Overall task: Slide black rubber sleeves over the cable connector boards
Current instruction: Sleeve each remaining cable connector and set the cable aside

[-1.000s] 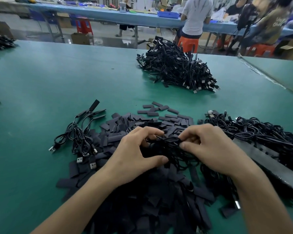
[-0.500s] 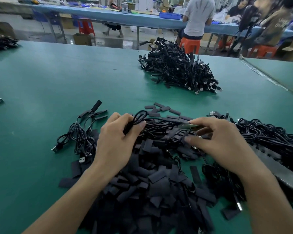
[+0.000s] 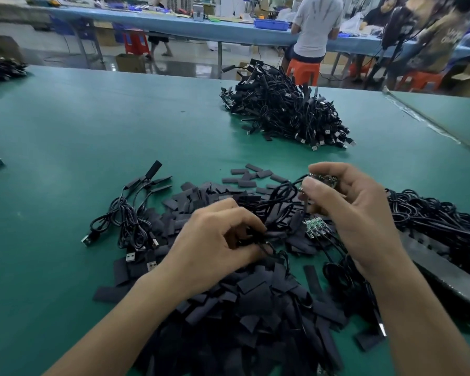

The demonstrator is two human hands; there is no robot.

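**Two bare hands hold a cable and its board above a heap of sleeves**

At the left of the green worktop (image 3: 65,131) lies a small bunch of black USB cables already sleeved (image 3: 130,223). The left hand (image 3: 217,240) curls its fingers round a thin black cable (image 3: 285,187), low over the heap of flat black rubber sleeves (image 3: 242,294). Up and to its right, the right hand (image 3: 361,213) pinches a small green connector board (image 3: 323,178) between thumb and forefinger, the board's long axis running left to right. The sleeves lie nearest the left hand.
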